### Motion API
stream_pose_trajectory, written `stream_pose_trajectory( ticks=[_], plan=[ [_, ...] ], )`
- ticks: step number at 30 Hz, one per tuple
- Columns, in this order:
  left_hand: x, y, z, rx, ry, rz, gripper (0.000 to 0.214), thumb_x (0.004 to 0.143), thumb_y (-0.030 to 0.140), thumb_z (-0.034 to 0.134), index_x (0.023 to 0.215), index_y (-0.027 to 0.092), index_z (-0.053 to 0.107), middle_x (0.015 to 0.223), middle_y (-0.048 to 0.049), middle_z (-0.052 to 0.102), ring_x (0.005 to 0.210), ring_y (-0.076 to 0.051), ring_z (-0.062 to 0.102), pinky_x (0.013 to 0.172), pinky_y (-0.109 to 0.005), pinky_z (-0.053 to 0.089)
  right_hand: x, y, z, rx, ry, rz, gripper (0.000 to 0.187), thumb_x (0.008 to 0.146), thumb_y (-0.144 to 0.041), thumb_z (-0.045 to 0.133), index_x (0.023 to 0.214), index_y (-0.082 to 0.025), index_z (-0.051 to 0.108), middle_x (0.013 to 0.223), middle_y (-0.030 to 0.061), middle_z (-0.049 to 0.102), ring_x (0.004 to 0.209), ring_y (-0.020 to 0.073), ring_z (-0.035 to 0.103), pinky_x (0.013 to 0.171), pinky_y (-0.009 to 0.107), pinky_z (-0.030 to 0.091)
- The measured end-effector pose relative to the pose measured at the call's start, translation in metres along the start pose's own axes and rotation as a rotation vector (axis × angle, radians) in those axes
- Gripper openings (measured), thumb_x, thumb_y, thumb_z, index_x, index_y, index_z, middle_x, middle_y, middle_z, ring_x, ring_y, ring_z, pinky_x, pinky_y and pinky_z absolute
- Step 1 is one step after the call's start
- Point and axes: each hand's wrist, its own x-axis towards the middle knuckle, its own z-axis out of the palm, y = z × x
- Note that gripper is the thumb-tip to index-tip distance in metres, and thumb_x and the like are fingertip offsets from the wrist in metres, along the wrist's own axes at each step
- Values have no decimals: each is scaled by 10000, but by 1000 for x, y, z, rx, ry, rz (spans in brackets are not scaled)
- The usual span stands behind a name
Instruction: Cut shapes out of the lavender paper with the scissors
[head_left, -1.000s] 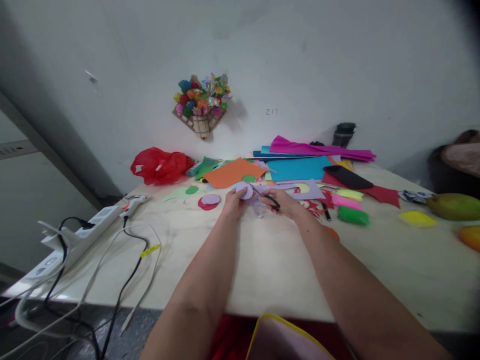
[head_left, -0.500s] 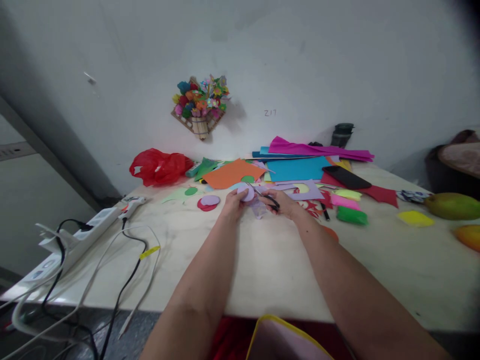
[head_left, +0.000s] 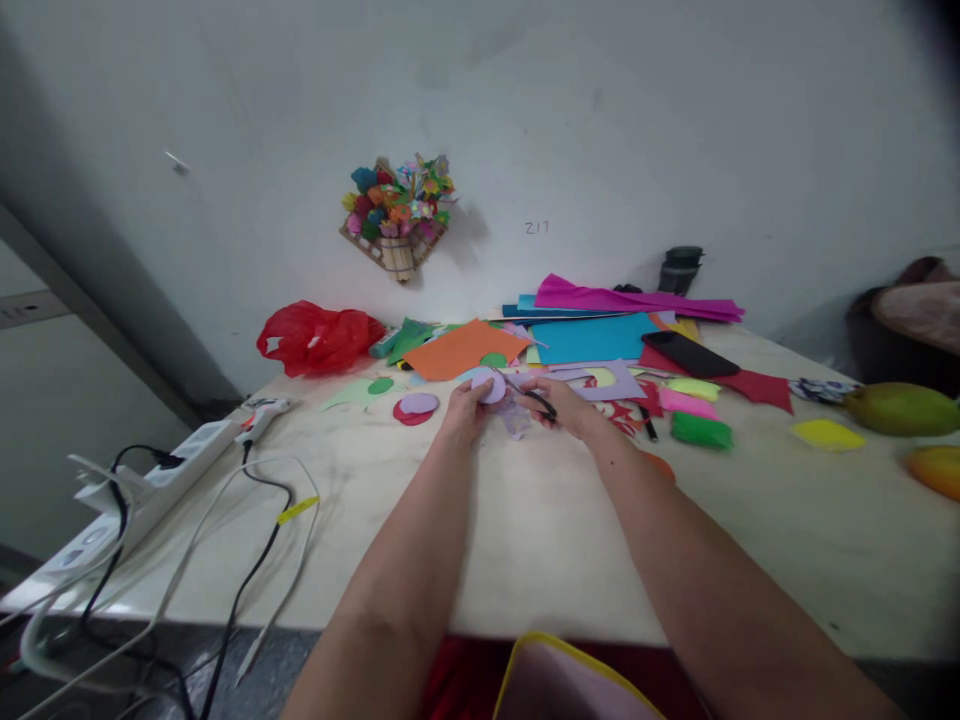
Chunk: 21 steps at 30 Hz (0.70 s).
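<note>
Left hand: your left hand [head_left: 466, 404] pinches the lilac disc [head_left: 489, 388] between thumb and fingers, above the table [head_left: 540, 550].
Right hand: your right hand [head_left: 568, 406] grips the black handles of the scissors [head_left: 543, 405]; it is near the left one, but apart.
Blades: they lie at the right edge of the disc; whether they bite the paper, I cannot tell.
Fingertip risk: your left fingers are near the blades, so if the disc turns suddenly, the steel could nick you.
Edge risk: a loose pinch may let the disc slip, and the rim would become uneven.
Scraps: the lilac scraps [head_left: 514, 420] lie just below; they could catch in the blades, if your hands go lower.
</note>
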Motion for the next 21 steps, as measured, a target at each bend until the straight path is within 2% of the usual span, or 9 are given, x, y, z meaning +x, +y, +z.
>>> stream_pose_trajectory(
  ticks=[13, 21],
  plan=[
    [-2, 3, 1, 9, 22, -12, 106, 785, 53, 728, 884, 72, 695, 859, -135, 761, 806, -245, 771, 666, -284, 638, 1, 1, 0, 5, 1, 11, 362, 677, -423, 736, 903, -199, 564, 423, -67, 512, 362, 99, 395, 353, 204, 259],
    [-2, 2, 0, 11, 30, 3, 172, 757, 65, 763, 914, 77, 695, 918, -156, 765, 888, -283, 769, 765, -372, 656, 1, 2, -3, -14, -33, -16, 350, 681, -428, 743, 894, -200, 584, 431, -68, 514, 353, 91, 381, 354, 205, 252]
  ],
)
